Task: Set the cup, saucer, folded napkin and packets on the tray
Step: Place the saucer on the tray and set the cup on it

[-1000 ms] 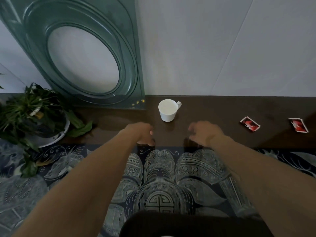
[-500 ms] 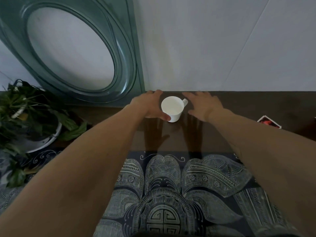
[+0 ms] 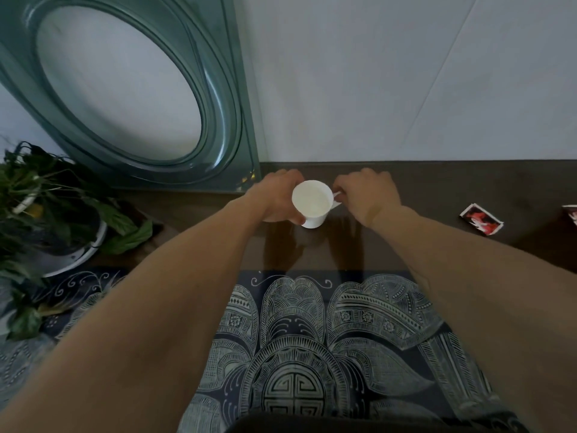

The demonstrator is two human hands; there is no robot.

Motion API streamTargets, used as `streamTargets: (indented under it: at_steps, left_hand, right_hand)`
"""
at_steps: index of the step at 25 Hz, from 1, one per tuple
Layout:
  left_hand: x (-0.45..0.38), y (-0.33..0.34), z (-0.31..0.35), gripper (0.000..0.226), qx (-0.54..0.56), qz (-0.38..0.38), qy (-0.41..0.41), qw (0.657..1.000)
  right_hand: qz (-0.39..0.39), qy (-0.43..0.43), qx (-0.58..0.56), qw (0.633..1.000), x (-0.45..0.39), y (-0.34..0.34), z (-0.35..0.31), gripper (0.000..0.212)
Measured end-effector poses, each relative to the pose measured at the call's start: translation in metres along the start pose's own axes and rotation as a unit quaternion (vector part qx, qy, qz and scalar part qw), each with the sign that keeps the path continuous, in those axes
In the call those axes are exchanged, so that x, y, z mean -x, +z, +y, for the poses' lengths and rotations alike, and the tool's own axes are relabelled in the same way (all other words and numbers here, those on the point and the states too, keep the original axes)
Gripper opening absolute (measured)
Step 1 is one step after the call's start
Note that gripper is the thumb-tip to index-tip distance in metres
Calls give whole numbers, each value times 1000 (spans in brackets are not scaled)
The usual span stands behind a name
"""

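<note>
Far left: potted plant [image 3: 46,207] in a pale bowl-like pot, green leaves drooping over the patterned cloth [image 3: 296,345]. Behind it, leaning against the white wall [image 3: 390,73], a large green glass panel [image 3: 218,89] with an oval opening. Centre, on the dark wooden tabletop [image 3: 468,195] just beyond the cloth's far edge: white cup [image 3: 312,203], upright, nothing visible inside, handle turned to the right. Left hand [image 3: 276,196] wrapped round the cup's left side, fingers curled behind it and thumb pressed on the near wall, clamped on the cup. Right hand [image 3: 367,195] just beside the cup on its right, fingers curled at the handle [image 3: 336,195]; pinching it or only touching, cannot tell. Both forearms stretched forward from the bottom corners, above the cloth. Cup base touching the tabletop or just lifted: cannot tell. Further right, well apart from the cup: 1 red-and-white packet [image 3: 481,219] flat on the wood, and a 2nd packet [image 3: 571,214] cut off by the right edge. Tray, saucer and napkin outside this view.
</note>
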State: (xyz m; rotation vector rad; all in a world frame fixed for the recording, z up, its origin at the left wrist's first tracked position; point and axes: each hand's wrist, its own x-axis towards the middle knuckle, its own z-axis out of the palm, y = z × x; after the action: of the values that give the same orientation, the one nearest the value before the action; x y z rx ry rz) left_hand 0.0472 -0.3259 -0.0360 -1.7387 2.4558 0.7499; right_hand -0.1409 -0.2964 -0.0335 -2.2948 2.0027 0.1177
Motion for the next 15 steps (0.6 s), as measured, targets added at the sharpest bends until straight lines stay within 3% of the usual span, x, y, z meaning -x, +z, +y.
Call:
streamTargets:
  at_steps: [6, 15]
  left_hand:
    - [48, -12, 19, 83, 21, -14, 5, 1000]
    - [188, -12, 47, 82, 110, -22, -1, 994]
  right_hand:
    - [6, 13, -28, 1000, 50, -17, -9, 17]
    - [1, 47, -133, 990, 186, -42, -50, 17]
